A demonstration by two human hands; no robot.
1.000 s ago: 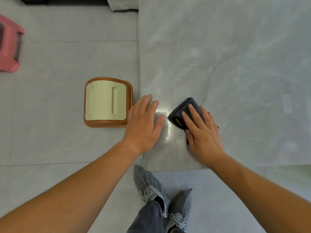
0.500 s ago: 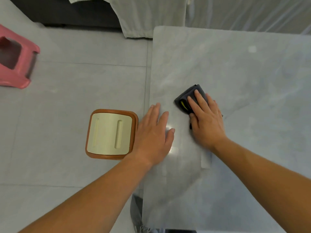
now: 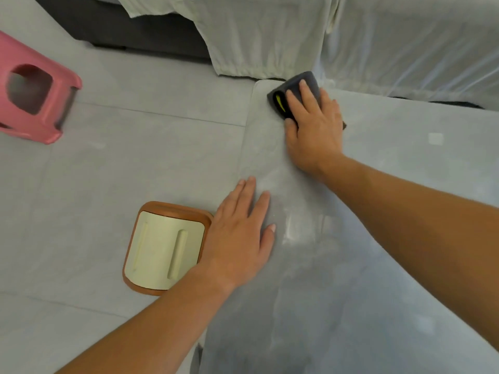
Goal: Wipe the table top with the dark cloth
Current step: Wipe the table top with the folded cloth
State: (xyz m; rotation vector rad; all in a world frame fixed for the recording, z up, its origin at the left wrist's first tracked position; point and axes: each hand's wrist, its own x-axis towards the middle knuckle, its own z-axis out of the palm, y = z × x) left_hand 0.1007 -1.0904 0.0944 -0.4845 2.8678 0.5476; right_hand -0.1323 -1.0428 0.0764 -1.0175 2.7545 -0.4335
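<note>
In the head view, the right hand lies on the dark cloth in the upper middle of the frame. Its fingers are straight and a little spread, pressing the folded cloth flat against the table top. They do not curl round it, and the thumb rests by the cloth's near left edge. The cloth sits right at the table's far left corner, close to the rim and just below the pale sheet that hangs across the top of the frame. A yellow mark shows on the cloth's left fold.

The left hand is in the lower middle. It lies palm down with its fingers straight and holds nothing. It rests on the table's left edge, apparently as a brace, and overlaps the corner of a brown and cream stool standing on the floor. A pink stool is at the upper left, well apart from the table.

The step in hand looks like a wiping stroke at its far end, with the cloth in the corner. The table surface shows faint pale streaks near the middle, and the wide stretch on the right of the frame shows nothing to say whether it has been wiped.

The next move probably calls for turning the stroke. The cloth could sweep right along the far edge or come back down the frame. The palm should stay flat and pressing so the fold does not open, and the cloth should stay inside the rim so it does not slide off the corner.
</note>
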